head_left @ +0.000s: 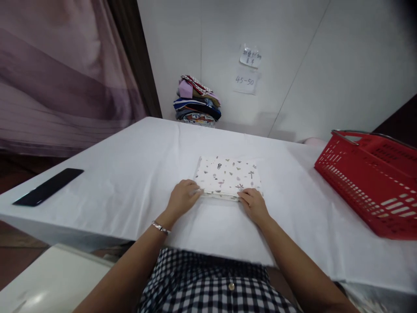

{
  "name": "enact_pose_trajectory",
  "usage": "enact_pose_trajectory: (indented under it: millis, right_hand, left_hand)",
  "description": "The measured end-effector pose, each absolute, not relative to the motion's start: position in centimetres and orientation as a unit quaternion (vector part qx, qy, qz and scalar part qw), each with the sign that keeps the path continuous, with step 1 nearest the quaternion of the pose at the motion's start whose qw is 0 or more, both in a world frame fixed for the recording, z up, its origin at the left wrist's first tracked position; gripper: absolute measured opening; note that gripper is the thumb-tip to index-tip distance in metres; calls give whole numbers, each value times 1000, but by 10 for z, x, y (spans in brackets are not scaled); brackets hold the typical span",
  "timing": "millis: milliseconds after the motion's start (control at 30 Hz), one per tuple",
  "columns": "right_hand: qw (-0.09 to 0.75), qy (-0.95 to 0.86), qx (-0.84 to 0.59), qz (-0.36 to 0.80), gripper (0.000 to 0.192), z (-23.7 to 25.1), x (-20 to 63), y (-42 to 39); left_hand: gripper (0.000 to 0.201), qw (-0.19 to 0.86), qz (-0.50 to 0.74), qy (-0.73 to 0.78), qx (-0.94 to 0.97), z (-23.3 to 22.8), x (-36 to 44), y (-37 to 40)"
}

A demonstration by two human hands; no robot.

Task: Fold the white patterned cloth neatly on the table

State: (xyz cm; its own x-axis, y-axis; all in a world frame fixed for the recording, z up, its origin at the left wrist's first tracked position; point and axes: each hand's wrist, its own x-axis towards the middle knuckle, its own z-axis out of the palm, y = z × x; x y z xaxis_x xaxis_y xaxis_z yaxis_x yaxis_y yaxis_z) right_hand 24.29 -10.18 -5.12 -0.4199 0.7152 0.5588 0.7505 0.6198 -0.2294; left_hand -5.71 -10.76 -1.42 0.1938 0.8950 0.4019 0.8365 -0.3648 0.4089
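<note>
A folded white cloth with small printed figures (228,174) lies flat in the middle of the white-covered table (130,174). My left hand (182,198) grips the cloth's near left corner, fingers curled on its edge. My right hand (254,202) holds the near right corner in the same way. A bracelet sits on my left wrist.
A stack of folded coloured clothes (197,100) stands at the table's far edge against the wall. A red plastic basket (371,178) sits at the right. A flat black object (48,186) lies near the left edge. Two paper notes (249,69) hang on the wall.
</note>
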Motion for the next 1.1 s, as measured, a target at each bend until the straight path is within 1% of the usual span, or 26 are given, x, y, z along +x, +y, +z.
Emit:
enact_pose_trajectory:
  millis: [100,167,300,433,567,700,767,833,900,967,1100]
  right_hand:
    - [317,-841,-438,-33,22,-51,240,-101]
    - [316,-841,-439,-37,22,-50,239,-101]
    - [314,-843,-436,-35,24,-48,245,-107]
    - [325,-831,-451,-18,26,-45,256,-118]
    - [348,-813,-466,8,24,-30,254,-111]
    - [370,-794,-481,25,25,-18,249,-70]
    - [343,-778,-525,46,30,-22,253,-48]
    - [305,-752,-578,85,37,-32,261,-32]
    - [295,-732,-600,131,41,-46,268,-26]
    - [319,-720,-594,165,44,-58,274,-26]
    - [394,-687,-571,217,45,-70,277,-31]
  left_hand:
    - [28,22,315,517,796,-3,-32,-101]
    - [35,6,292,492,820,-4,-15,-93]
    - [44,2,207,498,842,-24,-2,-81]
    - [46,25,176,506,844,-36,-8,-78]
    - [46,66,171,517,836,-16,-5,-66]
    - [51,24,216,538,814,0,3,-39]
    - [50,25,199,560,804,-4,2,-27]
    - [50,62,168,588,789,-15,-3,-19]
    - [51,92,161,596,781,-27,-9,-16]
    - [50,100,174,591,781,-34,-13,-15]
    - [47,102,230,597,762,-39,-17,-14]
